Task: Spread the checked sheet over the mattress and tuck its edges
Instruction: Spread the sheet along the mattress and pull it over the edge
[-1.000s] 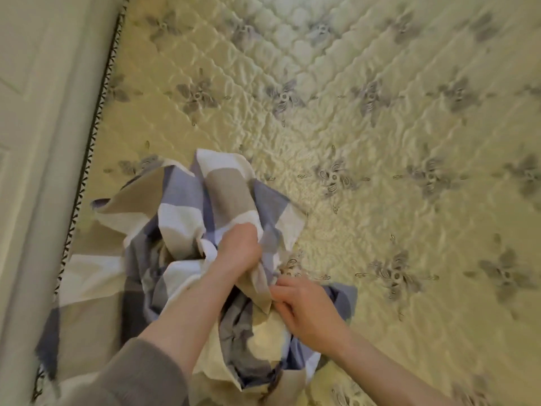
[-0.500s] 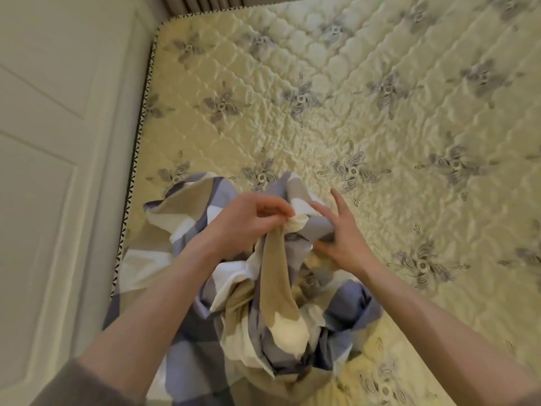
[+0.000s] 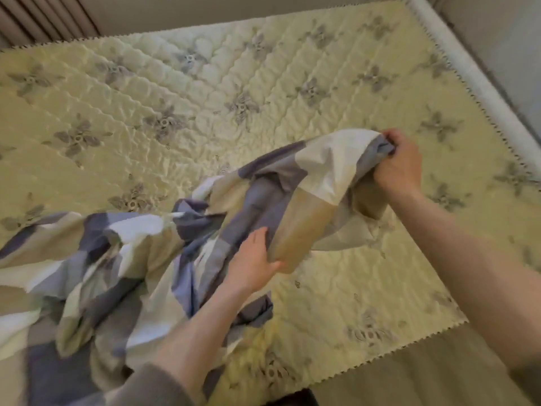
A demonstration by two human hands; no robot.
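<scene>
Head view: right-hand grip (image 3: 398,167) clamped on a bunched corner of the checked sheet (image 3: 319,165), held up over the mattress (image 3: 181,83); left-hand grip (image 3: 251,260) pinches a tan fold nearer the body. Remaining sheet lies crumpled across the mattress's near left portion.

One mattress (image 3: 322,303). One sheet (image 3: 123,259) lies on it, bunched from the near left edge across toward the right edge. Two hands hold the sheet: the left hand (image 3: 251,262) by the middle of the near edge, the right hand (image 3: 399,165) close to the right edge. Two grey sleeves show at the near edge, a left sleeve (image 3: 152,388) and a right sleeve (image 3: 527,376). One pleated curtain (image 3: 49,16) hangs past the far left corner. The mattress's flower motifs, partly covered, cannot be counted surely.
</scene>
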